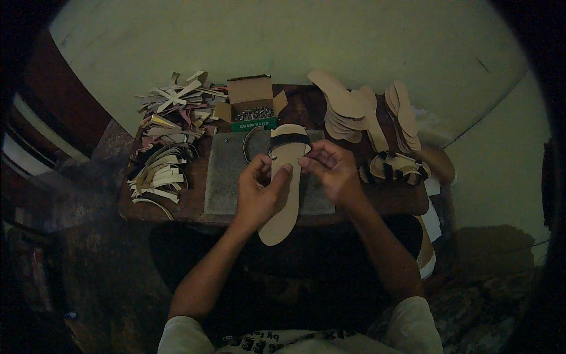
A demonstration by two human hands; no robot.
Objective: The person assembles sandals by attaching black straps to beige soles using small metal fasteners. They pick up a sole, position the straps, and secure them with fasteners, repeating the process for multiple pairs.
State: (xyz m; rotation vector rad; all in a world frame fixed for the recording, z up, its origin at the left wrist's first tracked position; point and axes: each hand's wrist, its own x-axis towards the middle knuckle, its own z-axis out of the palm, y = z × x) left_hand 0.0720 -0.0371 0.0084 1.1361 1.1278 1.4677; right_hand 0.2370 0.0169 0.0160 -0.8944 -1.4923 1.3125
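A tan sandal sole [282, 218] is tilted in front of me, its broader end pointing away. A dark strap [289, 140] with a pale edge crosses that end. My left hand [262, 192] is closed round the sole's left side, thumb on top. At the sole's right edge, by the strap's end, my right hand [336, 171] pinches with thumb and fingers. Whether the strap's end is between those fingers I cannot tell. Under the hands lies a grey slab [221, 177], and a thin curved dark strip [247, 144] rests on it, left of the sole.
An open box of small metal nails [254, 113] stands at the table's back. Strip offcuts [162, 171] are heaped on the left. Stacked tan soles [345, 109] and more soles [402, 115] lie at the back right. A strapped sandal [401, 167] sits on the right.
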